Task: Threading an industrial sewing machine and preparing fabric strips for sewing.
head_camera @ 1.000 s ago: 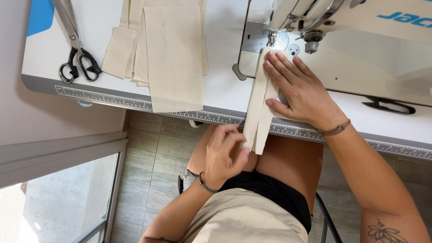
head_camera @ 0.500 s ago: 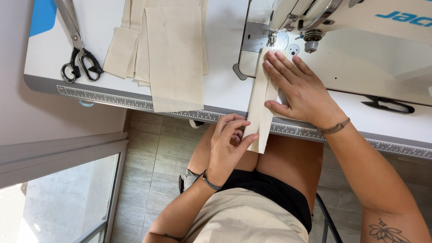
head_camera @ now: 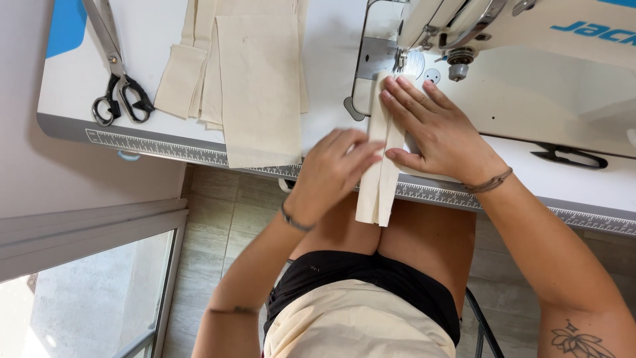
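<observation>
Left hand (head_camera: 334, 169) now raised from the lap to the table edge, fingertips pinching the narrow folded cream fabric strip (head_camera: 379, 169), right hand (head_camera: 434, 129) pressing flat, fingers spread, before the white sewing machine (head_camera: 530, 59): strip steadied for feeding.

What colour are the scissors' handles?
Black handles, clearest in the head view.
</observation>
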